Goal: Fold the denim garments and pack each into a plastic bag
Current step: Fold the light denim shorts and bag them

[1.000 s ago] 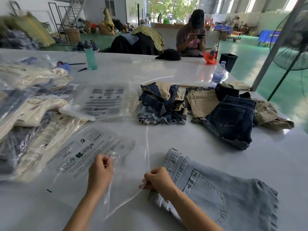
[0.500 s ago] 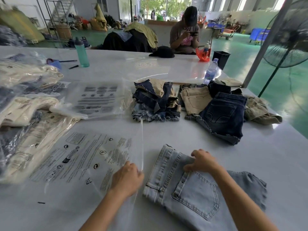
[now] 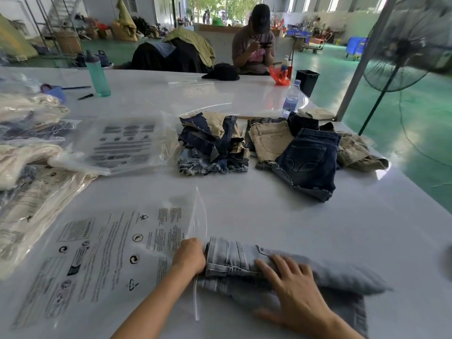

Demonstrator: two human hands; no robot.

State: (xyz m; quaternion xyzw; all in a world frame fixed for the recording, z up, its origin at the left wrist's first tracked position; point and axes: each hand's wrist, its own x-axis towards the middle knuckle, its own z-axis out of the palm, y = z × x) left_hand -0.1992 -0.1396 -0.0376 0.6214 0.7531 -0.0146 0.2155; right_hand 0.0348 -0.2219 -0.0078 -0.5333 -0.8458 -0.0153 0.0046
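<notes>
head | left grip (image 3: 190, 257) seemingly clutching shorts (image 3: 234, 259) waistband | right grip (image 3: 291, 286) flat atop

The left hand's (image 3: 189, 256) fingers are hidden at the light denim shorts' (image 3: 293, 275) waistband, the shorts' right side is motion-blurred, and the plastic bag's (image 3: 105, 260) print is unreadable.

left hand (image 3: 189, 256) grips waistband end of light denim shorts (image 3: 234, 259) | right hand (image 3: 291, 287) flat on them | plastic bag (image 3: 110, 253) beside, on table (image 3: 318, 228)
</notes>
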